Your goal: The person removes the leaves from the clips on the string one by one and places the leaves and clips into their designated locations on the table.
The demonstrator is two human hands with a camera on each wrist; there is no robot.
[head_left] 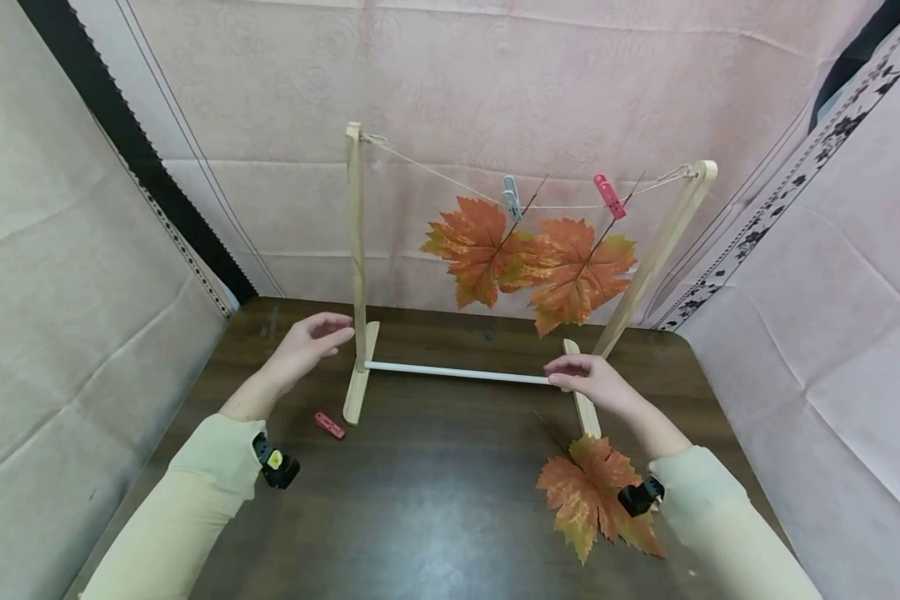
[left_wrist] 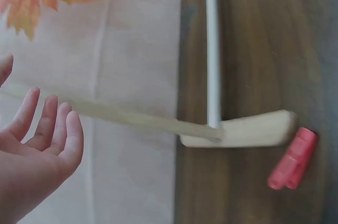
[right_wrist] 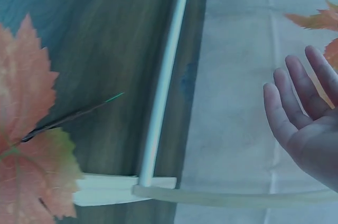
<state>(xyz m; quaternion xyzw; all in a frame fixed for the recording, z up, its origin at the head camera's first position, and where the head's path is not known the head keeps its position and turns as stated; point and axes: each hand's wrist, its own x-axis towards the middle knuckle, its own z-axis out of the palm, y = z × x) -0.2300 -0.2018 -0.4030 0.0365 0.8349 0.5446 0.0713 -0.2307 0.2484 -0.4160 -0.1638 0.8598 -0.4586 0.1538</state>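
Note:
Two orange maple leaves, a left one (head_left: 472, 250) and a right one (head_left: 581, 271), hang from a string (head_left: 435, 173) on a small wooden drying rack. A grey clothespin (head_left: 512, 198) and a pink clothespin (head_left: 610, 197) grip their stems. My left hand (head_left: 311, 346) is beside the rack's left post (head_left: 357, 242), fingers loosely bent and holding nothing. Near the right post (head_left: 656, 254) is my right hand (head_left: 596, 383); the right wrist view shows its fingers relaxed around nothing. Whether either hand touches the rack is unclear.
A red clothespin (head_left: 329, 425) lies beside the left foot (head_left: 360, 387). Another maple leaf (head_left: 592, 492) lies at the right front, partly under the right wrist camera (head_left: 640, 497). A white bar (head_left: 457, 372) joins the feet. Pale cloth (head_left: 450, 83) surrounds the brown table (head_left: 420, 483).

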